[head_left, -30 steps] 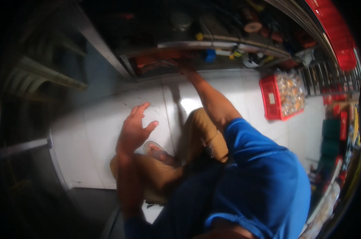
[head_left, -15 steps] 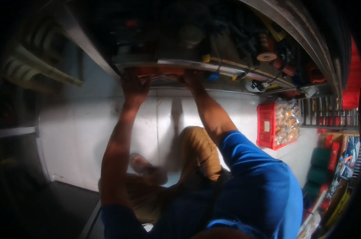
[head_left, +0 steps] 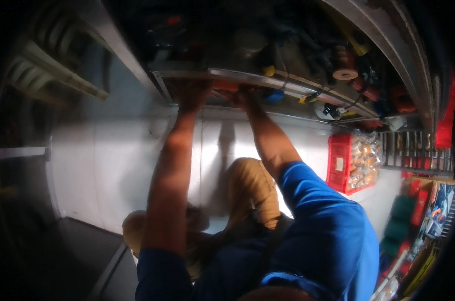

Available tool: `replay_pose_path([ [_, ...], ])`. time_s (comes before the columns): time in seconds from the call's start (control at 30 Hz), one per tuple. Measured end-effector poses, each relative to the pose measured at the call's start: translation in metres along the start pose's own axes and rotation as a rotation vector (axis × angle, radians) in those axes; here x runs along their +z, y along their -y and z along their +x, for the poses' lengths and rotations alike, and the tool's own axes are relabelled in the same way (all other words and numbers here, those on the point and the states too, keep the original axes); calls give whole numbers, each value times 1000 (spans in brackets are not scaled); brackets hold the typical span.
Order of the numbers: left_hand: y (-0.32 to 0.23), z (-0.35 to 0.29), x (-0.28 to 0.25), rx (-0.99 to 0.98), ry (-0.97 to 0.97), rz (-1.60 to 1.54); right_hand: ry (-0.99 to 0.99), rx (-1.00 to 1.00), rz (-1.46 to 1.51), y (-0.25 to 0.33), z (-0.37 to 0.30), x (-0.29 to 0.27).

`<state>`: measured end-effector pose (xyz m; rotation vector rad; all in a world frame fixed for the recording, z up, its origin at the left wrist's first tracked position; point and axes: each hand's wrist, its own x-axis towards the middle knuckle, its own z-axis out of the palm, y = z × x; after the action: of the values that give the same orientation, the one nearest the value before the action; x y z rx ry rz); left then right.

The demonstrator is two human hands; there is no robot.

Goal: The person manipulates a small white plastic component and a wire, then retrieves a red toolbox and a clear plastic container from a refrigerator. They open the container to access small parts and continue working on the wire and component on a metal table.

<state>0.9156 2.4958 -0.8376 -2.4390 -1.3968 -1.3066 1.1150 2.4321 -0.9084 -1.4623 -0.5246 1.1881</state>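
Both my arms stretch forward to a dark metal-edged shelf (head_left: pixel 257 76) low above the floor. My left hand (head_left: pixel 193 96) reaches in beneath the shelf's front rail, its fingers lost in shadow. Between the hands lies a long orange-red object (head_left: pixel 225 85), partly covered by the rail and by my left hand; its kind is not clear. At its right end is my right hand (head_left: pixel 241 97), with fingers that look curled against it, though they are dim and partly hidden.
Cords, a blue plug (head_left: pixel 273 96) and an orange spool-like piece (head_left: pixel 345 74) crowd the shelf to the right. A red crate (head_left: pixel 339 163) of bagged round goods stands on the pale floor (head_left: pixel 107 170). Stacked pale chairs (head_left: pixel 61 75) are at far left.
My left hand has moved right along the orange-red object, closer to my right hand, and deeper under the rail. My right hand stays nearly in place. The view has shifted slightly.
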Motion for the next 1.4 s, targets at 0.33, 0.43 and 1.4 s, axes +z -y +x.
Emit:
replay_pose_path([
  [0.33,-33,-4,-39,-300,265,44,-518,-339,-296,-16,-17,-2],
  [0.43,-17,-33,-62,-145,264,169,-436,-117,-243,-3,-69,21],
  [1.4,-124,-159,-201,-808,611,-262,-65,103,-822,-25,-301,-7],
])
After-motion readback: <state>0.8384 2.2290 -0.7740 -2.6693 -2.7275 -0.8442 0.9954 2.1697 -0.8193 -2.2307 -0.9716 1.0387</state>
